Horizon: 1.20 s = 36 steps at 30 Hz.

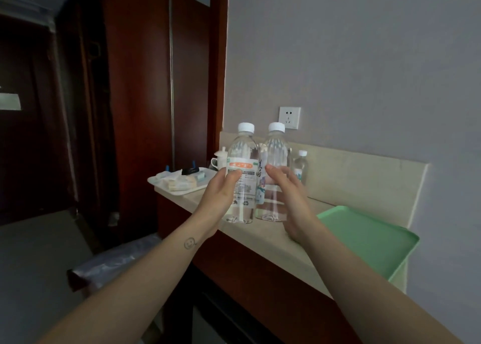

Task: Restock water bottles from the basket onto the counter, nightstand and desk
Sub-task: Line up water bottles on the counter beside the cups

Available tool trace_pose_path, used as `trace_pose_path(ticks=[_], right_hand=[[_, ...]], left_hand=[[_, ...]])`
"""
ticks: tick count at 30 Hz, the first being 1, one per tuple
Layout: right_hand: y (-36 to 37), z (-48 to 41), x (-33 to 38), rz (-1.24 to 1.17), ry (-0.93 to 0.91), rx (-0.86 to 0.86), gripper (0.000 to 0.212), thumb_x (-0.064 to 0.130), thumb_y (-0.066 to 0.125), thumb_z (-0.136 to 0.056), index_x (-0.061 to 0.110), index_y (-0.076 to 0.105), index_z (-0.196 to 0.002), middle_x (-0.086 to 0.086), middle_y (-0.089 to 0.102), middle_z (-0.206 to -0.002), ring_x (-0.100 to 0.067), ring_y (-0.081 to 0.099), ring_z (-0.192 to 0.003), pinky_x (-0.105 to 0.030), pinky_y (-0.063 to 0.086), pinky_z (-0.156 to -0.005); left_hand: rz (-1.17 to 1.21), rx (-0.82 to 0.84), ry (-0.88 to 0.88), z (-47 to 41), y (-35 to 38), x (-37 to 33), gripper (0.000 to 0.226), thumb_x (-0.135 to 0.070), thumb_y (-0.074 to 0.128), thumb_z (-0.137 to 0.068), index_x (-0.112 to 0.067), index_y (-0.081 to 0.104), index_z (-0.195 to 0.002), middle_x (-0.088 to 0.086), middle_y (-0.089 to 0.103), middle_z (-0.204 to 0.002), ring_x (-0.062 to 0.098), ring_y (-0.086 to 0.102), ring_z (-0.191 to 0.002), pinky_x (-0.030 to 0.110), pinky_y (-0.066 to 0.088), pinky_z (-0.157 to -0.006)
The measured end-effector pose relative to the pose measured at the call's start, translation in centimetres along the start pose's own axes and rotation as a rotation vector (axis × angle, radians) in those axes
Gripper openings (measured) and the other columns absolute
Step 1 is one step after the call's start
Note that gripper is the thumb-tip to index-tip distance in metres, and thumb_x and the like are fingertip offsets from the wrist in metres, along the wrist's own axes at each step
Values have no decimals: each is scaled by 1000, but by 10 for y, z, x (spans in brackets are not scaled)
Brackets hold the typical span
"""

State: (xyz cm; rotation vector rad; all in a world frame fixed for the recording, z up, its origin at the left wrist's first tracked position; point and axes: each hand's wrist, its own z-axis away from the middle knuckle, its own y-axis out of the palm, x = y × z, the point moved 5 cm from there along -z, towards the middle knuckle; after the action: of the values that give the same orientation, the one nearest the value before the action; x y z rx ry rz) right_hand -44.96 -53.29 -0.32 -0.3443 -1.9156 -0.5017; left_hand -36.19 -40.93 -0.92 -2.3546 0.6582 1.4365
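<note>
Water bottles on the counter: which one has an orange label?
The leftmost bottle, the one the left hand grips; no other label shows orange.

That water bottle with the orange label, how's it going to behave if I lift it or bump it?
The orange-label bottle looks nearly full, so probably heavy for its size. Tall on a narrow base, it could tip on the counter if bumped, then roll. Its thin clear wall may dent where the left hand grips it.
</note>
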Motion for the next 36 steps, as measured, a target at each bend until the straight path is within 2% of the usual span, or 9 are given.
trace_pose_path(ticks=[2,6,13,18,21,23,26,32,36], right_hand=[[-4,-20,-6,0,-13,-25,45,46,76,-74,18,58,-104,-5,72,-96,-27,73,-81,-39,58,-65],[-16,-64,-18,5,-22,-84,52,41,73,-82,14,52,-120,-5,71,-96,-25,73,-79,-36,58,-61],[-33,-146,-48,62,-41,-162,51,49,73,-74,18,55,-111,-9,68,-106,-25,73,-80,-38,59,-64],[-34,-185,-72,86,-45,-204,47,46,74,-73,19,56,-106,-5,72,-95,-25,74,-77,-34,57,-59],[-31,-204,-84,135,-42,-243,51,47,73,-69,19,56,-110,-5,71,-94,-23,73,-76,-34,57,-61],[-27,-218,-93,156,-50,-269,47,42,72,-75,20,55,-113,-5,71,-95,-20,73,-73,-29,56,-59],[-21,-235,-104,176,-50,-325,44,40,71,-79,22,54,-115,-4,71,-97,-17,73,-73,-27,55,-58],[-12,-251,-121,199,-72,-465,48,44,71,-69,27,56,-111,5,74,-85,-15,73,-73,-27,55,-57],[-8,-249,-130,191,-79,-562,45,44,71,-68,25,57,-108,2,73,-89,-18,73,-74,-28,55,-57]], left_hand=[[-14,9,18,-22,2,10,20,-40,45,-98,-36,63,-105,-16,72,-101,-2,66,-96,23,48,-82],[-22,64,53,-69,11,30,18,-41,45,-100,-41,61,-106,-22,71,-101,-8,64,-95,9,46,-73],[19,134,71,-150,22,70,57,-71,49,-75,-37,61,-118,-14,69,-114,5,63,-110,36,49,-99],[-8,177,64,-196,17,102,63,-74,46,-75,-33,61,-121,-12,69,-114,6,62,-110,39,49,-100],[-22,225,95,-222,14,119,55,-68,47,-87,-27,60,-122,-7,69,-114,10,63,-110,41,48,-100],[-20,268,116,-241,11,130,60,-66,47,-82,-22,58,-121,-5,67,-114,11,62,-110,36,49,-98],[8,313,120,-266,8,147,52,-58,54,-76,-22,56,-113,-7,66,-108,5,63,-101,14,49,-82],[73,458,136,-302,9,174,36,-40,58,-90,-18,54,-119,-5,66,-110,-1,63,-99,12,48,-83],[104,536,135,-306,12,184,47,-56,56,-80,-25,52,-115,-16,65,-102,-6,62,-94,7,46,-75]])
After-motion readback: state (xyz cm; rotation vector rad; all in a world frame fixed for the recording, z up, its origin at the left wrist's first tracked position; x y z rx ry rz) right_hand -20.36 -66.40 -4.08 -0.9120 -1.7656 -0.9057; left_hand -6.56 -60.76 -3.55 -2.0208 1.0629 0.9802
